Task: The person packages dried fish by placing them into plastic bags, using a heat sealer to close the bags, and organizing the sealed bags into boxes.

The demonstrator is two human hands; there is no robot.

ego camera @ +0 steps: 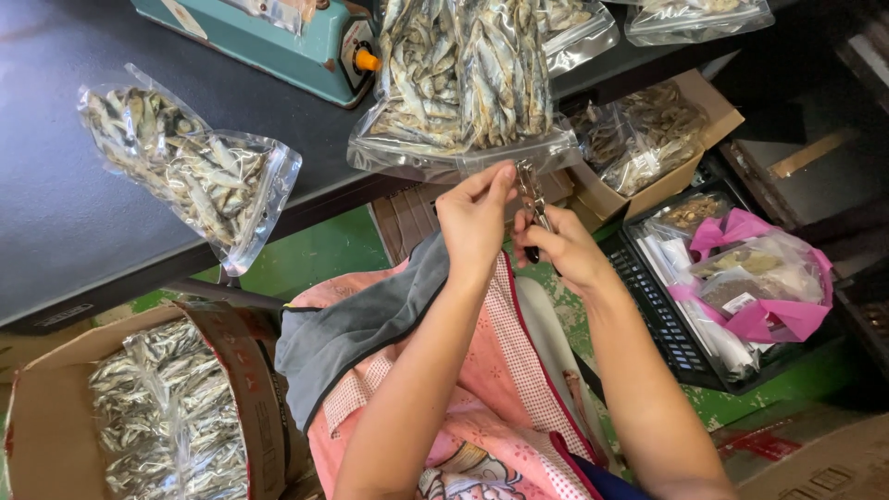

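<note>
Lower left: cardboard box [42, 407] of dried fish. Upper left: filled pouch [181, 167] on dark table [56, 222]; teal heat sealer [278, 37] behind. Centre: left hand [474, 218] pinching clear fish bag [463, 88] at table edge; right hand [565, 248] closed around metal punch [531, 194]. Right: black crate [662, 319], green floor [315, 255].

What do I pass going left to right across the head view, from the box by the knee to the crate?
Cardboard box of dried fish → lone bag of fish on the table → left hand pinching the big bag's edge → right hand with a small metal tool → black crate with pink bags.
</note>
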